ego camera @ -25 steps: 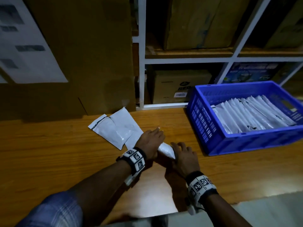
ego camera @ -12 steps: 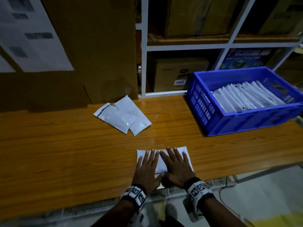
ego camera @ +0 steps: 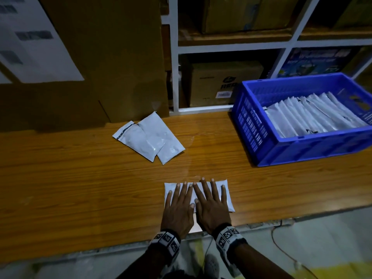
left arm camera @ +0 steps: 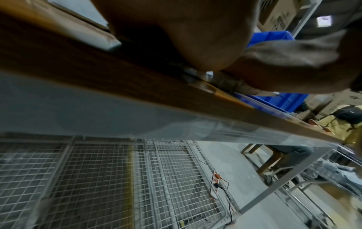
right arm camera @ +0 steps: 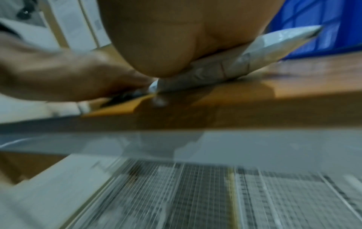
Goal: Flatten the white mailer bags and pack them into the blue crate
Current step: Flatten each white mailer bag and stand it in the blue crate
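Observation:
A white mailer bag [ego camera: 227, 195] lies flat near the front edge of the wooden table [ego camera: 80, 178]. Both hands press down on it side by side with straight, spread fingers: my left hand [ego camera: 179, 202] covers its left half, my right hand [ego camera: 211, 200] its right half. The right wrist view shows the same bag [right arm camera: 245, 60] squeezed under my palm. Two more white mailer bags [ego camera: 150, 137] lie overlapping farther back on the table. The blue crate [ego camera: 291, 150] stands at the right, holding a row of several flattened bags [ego camera: 314, 115].
Large cardboard boxes [ego camera: 100, 57] stand along the back left of the table. A white shelf frame [ego camera: 174, 57] with boxes rises behind. A wire mesh rack [left arm camera: 117, 178] and a power strip [left arm camera: 215, 186] sit below the table edge.
The bag was pulled from mid-table to the front edge. My hands, curled around it a second ago, now lie flat on it with fingers spread.

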A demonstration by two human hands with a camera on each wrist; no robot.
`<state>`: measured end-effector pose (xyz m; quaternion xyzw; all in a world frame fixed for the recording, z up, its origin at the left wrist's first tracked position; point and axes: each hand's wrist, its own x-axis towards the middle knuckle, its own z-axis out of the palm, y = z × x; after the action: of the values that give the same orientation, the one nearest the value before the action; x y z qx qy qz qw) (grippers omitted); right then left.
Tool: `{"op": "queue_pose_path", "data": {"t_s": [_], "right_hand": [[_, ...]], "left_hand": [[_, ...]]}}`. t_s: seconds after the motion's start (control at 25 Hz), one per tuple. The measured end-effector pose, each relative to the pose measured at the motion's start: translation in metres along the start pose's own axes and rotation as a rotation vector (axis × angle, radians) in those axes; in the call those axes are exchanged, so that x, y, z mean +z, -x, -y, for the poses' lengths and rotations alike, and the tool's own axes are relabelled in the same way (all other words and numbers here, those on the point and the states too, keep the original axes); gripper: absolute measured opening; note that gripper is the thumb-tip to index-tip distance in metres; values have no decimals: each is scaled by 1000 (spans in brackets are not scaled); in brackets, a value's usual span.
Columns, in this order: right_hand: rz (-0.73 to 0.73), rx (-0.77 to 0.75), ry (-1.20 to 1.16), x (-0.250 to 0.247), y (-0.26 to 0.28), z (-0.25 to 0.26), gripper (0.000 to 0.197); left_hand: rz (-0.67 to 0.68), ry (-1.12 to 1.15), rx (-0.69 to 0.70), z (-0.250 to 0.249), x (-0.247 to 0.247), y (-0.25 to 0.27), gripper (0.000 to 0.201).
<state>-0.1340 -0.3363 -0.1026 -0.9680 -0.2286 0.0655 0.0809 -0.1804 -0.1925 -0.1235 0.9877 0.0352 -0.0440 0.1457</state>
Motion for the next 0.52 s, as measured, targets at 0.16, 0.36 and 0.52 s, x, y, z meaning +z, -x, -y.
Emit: {"op": "queue_pose_path", "data": {"t_s": [0.16,0.36,0.52], "right_hand": [[57,17,-19,9,-4,-4,56],[138,-20,-59,9,-13,-15,55],[189,-40,-80,6,-15,-18,60]], "left_hand": [[-13,-12,-8,0,1,0,60],[-1,-27,11,4,2,-7,60],[-17,-50,15,3,-8,-10,57]]}}
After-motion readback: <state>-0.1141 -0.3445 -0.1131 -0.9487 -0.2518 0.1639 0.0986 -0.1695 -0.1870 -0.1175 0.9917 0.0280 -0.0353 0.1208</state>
